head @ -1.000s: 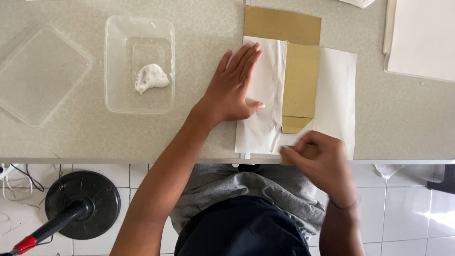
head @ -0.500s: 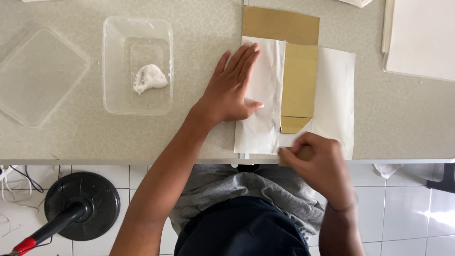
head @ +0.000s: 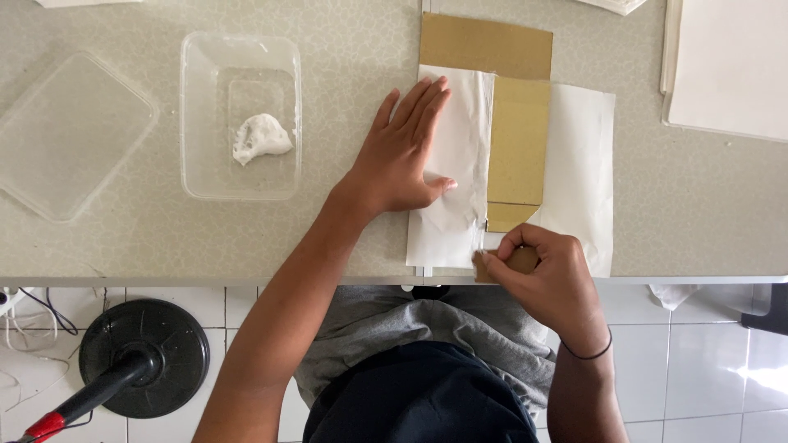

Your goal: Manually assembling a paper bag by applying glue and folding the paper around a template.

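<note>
Right hand (head: 546, 275) at near desk edge, fingers pinched on near end of cardboard (head: 517, 135), pressing paper corner there; exact fold under knuckles hidden. Left hand (head: 406, 152) flat, fingers together and extended, holding left flap of white paper (head: 587, 164) down over cardboard. Judging by layout: left flap folded over, right side unfolded, far end of cardboard bare. Toward left: clear tub (head: 240, 115) with white paste lump (head: 261, 138), lid (head: 70, 135) beside it. Far right corner: white sheets (head: 726, 66), cut off.
</note>
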